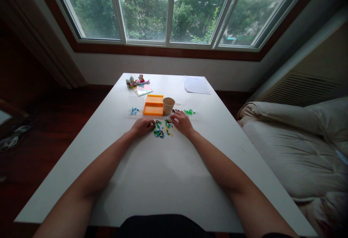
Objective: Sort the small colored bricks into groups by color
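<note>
Small mixed pieces [159,133] in blue, green, brown and yellow lie in a loose pile on the white table [168,172]. At the pile's left edge is my left hand [143,126], its fingers curled together; what they hold, if anything, is too small to make out. My right hand [183,122] rests at the right edge, thumb and fingers slightly apart over the pieces, with nothing visible in them. Just beyond it are brown pieces [175,111] and green pieces [189,112] in clear trays. Blue pieces [134,111] sit in another clear tray behind my left hand.
An orange tray [153,111] and a beige cup [169,105] stand behind the pile. At the table's far left are colourful toy figures [137,81] and a booklet [143,89]; at far right lie paper sheets [196,85]. A sofa [288,151] stands to the right.
</note>
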A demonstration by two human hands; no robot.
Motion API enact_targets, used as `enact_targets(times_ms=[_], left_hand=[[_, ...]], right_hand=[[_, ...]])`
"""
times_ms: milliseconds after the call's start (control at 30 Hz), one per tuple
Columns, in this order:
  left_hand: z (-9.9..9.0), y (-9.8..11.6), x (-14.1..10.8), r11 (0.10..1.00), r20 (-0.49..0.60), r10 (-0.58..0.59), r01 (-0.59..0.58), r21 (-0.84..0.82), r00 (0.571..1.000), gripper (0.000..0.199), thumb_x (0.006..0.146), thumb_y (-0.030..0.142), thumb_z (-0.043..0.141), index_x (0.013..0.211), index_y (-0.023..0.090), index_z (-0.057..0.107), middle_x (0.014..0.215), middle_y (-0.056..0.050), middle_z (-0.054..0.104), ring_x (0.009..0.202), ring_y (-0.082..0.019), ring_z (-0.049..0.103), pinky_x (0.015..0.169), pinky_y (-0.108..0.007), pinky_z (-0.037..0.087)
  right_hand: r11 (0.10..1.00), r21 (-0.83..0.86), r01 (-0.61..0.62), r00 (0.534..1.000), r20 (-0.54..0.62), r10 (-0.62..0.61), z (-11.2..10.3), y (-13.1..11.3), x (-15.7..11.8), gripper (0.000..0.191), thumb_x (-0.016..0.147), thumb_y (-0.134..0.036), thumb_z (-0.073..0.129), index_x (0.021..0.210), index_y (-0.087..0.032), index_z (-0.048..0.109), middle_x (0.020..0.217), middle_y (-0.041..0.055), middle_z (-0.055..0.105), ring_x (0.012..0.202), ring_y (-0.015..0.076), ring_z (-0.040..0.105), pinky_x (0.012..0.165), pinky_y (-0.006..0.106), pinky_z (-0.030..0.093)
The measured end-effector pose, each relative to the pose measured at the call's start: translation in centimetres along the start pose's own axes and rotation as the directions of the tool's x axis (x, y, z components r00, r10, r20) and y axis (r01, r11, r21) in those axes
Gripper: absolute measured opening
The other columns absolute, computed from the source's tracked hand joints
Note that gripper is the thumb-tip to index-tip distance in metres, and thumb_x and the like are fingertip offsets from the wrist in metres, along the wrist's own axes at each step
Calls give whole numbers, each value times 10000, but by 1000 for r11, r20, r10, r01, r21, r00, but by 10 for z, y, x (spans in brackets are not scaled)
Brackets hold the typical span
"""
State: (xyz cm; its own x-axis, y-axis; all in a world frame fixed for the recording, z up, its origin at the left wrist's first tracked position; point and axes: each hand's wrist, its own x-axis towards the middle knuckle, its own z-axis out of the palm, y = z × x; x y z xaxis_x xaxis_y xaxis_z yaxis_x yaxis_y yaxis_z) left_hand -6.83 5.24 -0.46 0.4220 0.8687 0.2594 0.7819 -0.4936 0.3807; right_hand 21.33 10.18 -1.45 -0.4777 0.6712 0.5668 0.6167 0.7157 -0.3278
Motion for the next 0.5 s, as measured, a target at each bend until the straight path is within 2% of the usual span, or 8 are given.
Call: enact_targets(times_ms=[100, 267, 500], left_hand=[[-1, 6, 1, 1000, -7, -11, 11, 15, 1000, 224, 844, 264, 583, 992, 260, 751, 793, -18, 692, 662, -160, 577, 625, -263, 386], [-2, 13, 3, 1000, 6, -4, 4, 27, 1000, 313, 851, 229, 577, 1119, 271, 734, 878, -23, 731, 717, -166, 624, 677, -261, 429], [3, 8, 2, 998, 4, 60, -60, 17, 998, 256, 900, 288, 567, 1089, 286, 739, 1049, -22, 751, 879, -182, 678, 789, -268, 481]], right_hand=[[996, -57, 66, 996, 71, -62, 1, -5, 0, 99, 913, -232, 627, 925, -247, 725, 936, 70, 663, 965, 252, 528, 873, 397, 424], [995, -79, 58, 992, 114, -49, 1, -5, 1, 127, 875, -201, 667, 959, -258, 744, 974, 75, 662, 992, 263, 511, 882, 418, 416], [1000, -6, 9, 991, 131, -8, 7, -1, -1, 183, 797, -120, 685, 898, -259, 746, 973, 56, 652, 978, 252, 508, 907, 413, 425]])
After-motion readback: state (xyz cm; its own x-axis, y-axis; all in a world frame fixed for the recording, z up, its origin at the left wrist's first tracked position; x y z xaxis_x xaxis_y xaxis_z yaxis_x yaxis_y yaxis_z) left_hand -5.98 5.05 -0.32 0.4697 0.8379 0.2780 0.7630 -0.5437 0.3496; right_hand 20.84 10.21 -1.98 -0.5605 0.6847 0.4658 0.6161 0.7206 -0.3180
